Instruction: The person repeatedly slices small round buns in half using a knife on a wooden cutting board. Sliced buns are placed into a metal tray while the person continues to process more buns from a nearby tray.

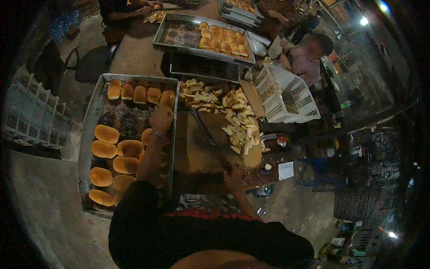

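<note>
My left hand reaches into a large metal baking tray at the left. Its fingers are at the near end of a bread roll in the far row; whether they grip it is hidden. Golden rolls lie in the near half of the tray, some behind my forearm. My right hand is closed around the handle end of a long dark-bladed knife. The blade points away from me, over a brown board. Beyond and right of the blade lie heaped bread slices.
A white plastic crate stands at the right, near a seated person. Across the table is another tray, partly filled with rolls. Other people's arms are at the far side. Stacked crates stand at far left.
</note>
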Action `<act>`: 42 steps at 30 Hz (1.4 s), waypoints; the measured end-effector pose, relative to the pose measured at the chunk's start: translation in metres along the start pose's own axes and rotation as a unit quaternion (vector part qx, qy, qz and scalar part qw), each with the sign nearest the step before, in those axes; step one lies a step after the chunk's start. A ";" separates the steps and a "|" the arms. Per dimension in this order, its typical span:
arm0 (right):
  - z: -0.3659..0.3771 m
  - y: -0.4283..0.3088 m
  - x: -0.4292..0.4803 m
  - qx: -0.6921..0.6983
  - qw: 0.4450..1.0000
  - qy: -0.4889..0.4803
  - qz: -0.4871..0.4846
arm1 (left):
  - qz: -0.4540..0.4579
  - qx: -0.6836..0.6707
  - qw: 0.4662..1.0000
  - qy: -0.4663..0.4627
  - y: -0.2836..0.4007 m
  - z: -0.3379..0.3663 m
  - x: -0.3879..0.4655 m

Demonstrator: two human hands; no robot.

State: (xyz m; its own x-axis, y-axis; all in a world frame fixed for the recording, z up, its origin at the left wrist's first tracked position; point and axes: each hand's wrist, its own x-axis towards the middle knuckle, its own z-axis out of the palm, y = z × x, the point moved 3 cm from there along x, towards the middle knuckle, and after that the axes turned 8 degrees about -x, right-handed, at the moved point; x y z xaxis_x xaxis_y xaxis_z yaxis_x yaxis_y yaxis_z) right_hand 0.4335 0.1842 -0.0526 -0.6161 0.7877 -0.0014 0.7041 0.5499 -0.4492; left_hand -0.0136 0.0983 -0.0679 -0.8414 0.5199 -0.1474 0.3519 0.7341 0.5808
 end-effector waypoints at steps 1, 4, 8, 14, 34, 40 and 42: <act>-0.002 -0.002 0.006 0.042 0.999 -0.020 0.007 | 0.026 0.010 1.000 0.000 0.003 -0.005 -0.001; -0.012 -0.009 0.011 0.042 0.995 0.049 -0.079 | 0.063 0.005 0.997 -0.033 0.011 -0.018 -0.009; -0.010 0.011 0.005 -0.036 0.995 0.088 -0.032 | 0.038 -0.086 0.994 -0.061 0.006 -0.019 -0.016; -0.008 0.113 0.047 -0.088 0.986 -0.118 0.082 | 0.041 0.001 0.997 -0.063 -0.017 0.000 -0.015; 0.001 0.153 0.075 0.088 0.977 0.072 -0.179 | 0.057 0.084 0.994 -0.029 0.095 0.095 -0.180; 0.011 0.162 0.071 -0.095 0.991 0.034 -0.091 | 0.160 0.081 0.981 0.068 0.086 0.110 -0.206; 0.010 0.163 0.071 -0.096 0.991 0.035 -0.084 | 0.169 0.085 0.976 0.106 0.085 0.112 -0.207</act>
State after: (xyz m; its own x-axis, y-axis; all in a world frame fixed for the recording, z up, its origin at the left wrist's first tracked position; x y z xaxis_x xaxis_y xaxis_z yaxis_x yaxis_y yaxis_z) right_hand 0.5016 0.3270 -0.1349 -0.7086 0.6945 0.1245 0.6523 0.7121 -0.2595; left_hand 0.2370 0.1023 -0.0777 -0.7252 0.6560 0.2092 0.6718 0.6075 0.4238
